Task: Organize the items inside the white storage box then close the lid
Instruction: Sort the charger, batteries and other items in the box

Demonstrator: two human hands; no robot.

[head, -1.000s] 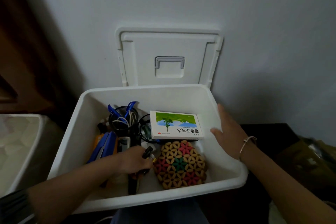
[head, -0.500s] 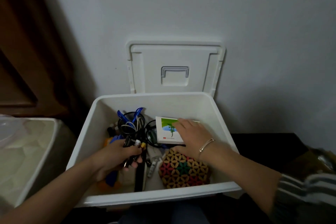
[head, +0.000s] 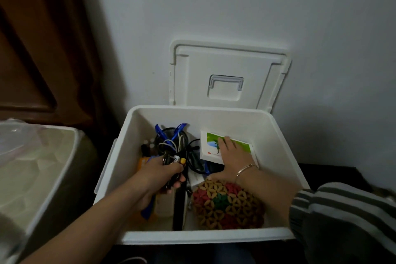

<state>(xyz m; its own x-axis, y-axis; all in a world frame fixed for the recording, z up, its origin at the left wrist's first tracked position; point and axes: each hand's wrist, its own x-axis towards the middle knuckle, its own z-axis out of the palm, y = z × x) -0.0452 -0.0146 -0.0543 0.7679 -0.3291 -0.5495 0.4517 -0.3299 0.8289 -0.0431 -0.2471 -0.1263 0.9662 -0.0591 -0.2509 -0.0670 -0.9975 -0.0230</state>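
The white storage box [head: 285, 148] stands open against the wall, its lid [head: 227, 75] leaning upright behind it. Inside, my left hand [head: 159, 172] grips a bundle of small dark items with a yellow tip [head: 173, 159], near a black mesh cup [head: 171, 137] holding blue pens and cables. My right hand [head: 232, 159] lies flat on a white carton with a green picture [head: 242, 147] at the back right. A round woven mat in red, green and tan [head: 228, 204] lies at the front right. A black strip [head: 177, 210] lies along the bottom.
A second pale plastic bin [head: 42, 169] sits to the left, a clear lid [head: 15, 135] over its far corner. Dark wooden furniture [head: 32, 49] rises behind it. The wall [head: 235, 2] is directly behind the box. A dark surface [head: 334, 173] extends to the right.
My right hand left the box's right rim and came down onto the green carton. My left hand lifted the dark bundle up from the bottom towards the mesh cup.
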